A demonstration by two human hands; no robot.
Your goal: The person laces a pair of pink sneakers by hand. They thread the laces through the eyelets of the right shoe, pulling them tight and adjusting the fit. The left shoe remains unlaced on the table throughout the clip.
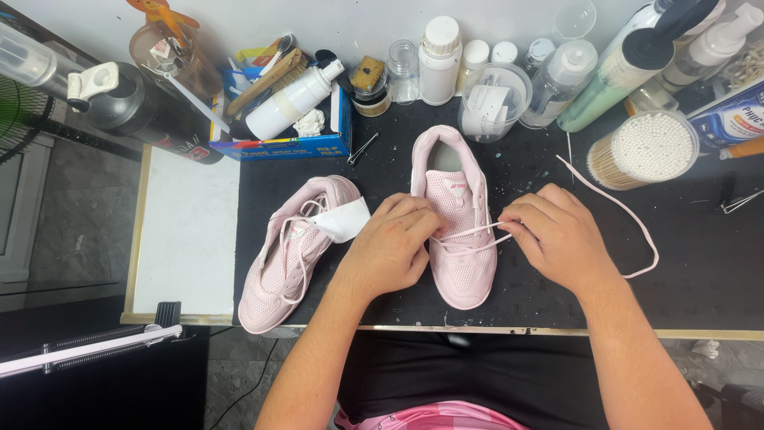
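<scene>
Pink shoe, toe toward me, long axis running away; my left hand grips its near-left flank, my right hand pinches the lace at its right, equally close.

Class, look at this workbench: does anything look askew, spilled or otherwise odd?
Yes. The left pink shoe lies tipped on its side with white paper stuffed in it, while the shoe being laced stands upright. White specks are scattered over the black mat.
</scene>
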